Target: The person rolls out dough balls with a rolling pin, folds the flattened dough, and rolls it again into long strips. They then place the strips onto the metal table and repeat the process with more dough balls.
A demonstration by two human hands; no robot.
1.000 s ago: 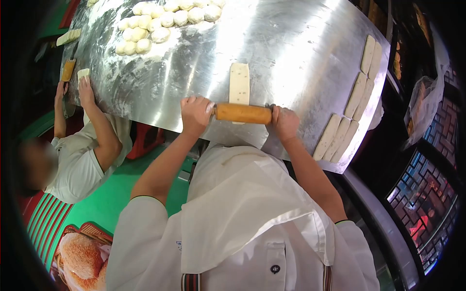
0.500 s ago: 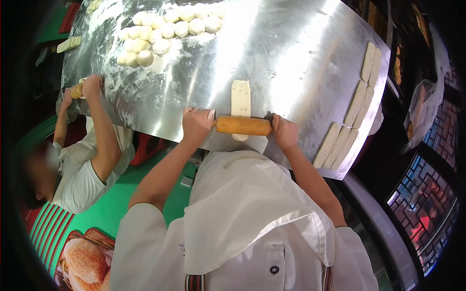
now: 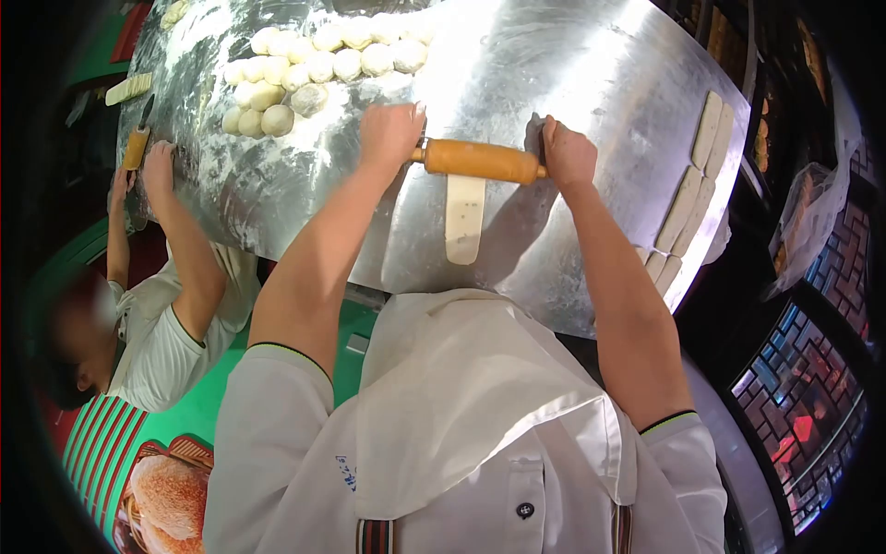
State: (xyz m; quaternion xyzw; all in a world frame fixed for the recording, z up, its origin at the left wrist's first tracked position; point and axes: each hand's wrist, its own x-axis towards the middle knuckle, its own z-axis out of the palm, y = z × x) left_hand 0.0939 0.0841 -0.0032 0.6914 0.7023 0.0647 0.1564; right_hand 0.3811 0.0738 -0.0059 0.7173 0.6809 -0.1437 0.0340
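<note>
An orange-brown rolling pin point(image 3: 483, 161) lies across the upper end of a long, flat dough strip point(image 3: 464, 220) dotted with a few dark specks. My left hand point(image 3: 391, 137) is closed round the pin's left handle. On the other side, my right hand point(image 3: 568, 154) has its fingers wrapped at the right handle, which it partly hides. The strip runs from under the pin toward my apron, on the shiny metal table point(image 3: 406, 240). Whatever part of the strip is under or beyond the pin is hidden.
Several dough balls point(image 3: 347, 65) sit on the floury upper left. Long dough strips point(image 3: 685, 198) line the right edge. At the left, a co-worker point(image 3: 166, 342) reaches over the table beside another rolling pin point(image 3: 136, 148). Plastic-wrapped bread point(image 3: 798, 212) is at far right.
Both my hands and the rolling pin have moved away from my body, from the strip's near end to its far end. The co-worker's near hand has come off their rolling pin.
</note>
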